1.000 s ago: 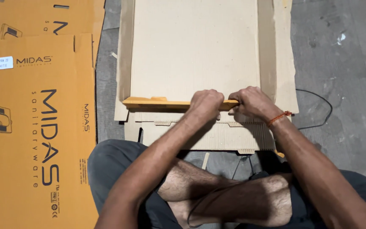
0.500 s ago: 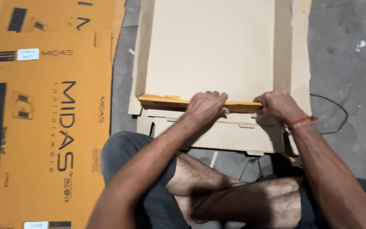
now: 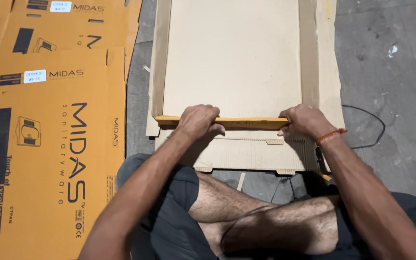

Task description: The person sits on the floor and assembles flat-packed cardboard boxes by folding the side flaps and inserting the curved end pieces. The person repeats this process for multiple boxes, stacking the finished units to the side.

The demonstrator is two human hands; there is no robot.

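Note:
A large plain brown cardboard sheet (image 3: pixel 232 58) lies flat on the concrete floor in front of me. Across its near part runs a raised orange flap (image 3: pixel 251 122), folded up along a crease. My left hand (image 3: pixel 199 121) grips the flap left of its middle, fingers curled over its edge. My right hand (image 3: pixel 305 120), with an orange thread on the wrist, holds the flap's right end. Below the flap a lower cardboard panel (image 3: pixel 246 154) with tabs rests against my crossed legs.
Flattened orange printed cartons (image 3: pixel 49 144) are stacked on the floor to the left. A black cable (image 3: pixel 371 125) loops on the grey concrete at the right. My crossed bare legs (image 3: pixel 266 221) fill the bottom of the view.
My two hands have moved apart along the flap: the left one slid left, the right one stayed at the right end. The view has shifted slightly.

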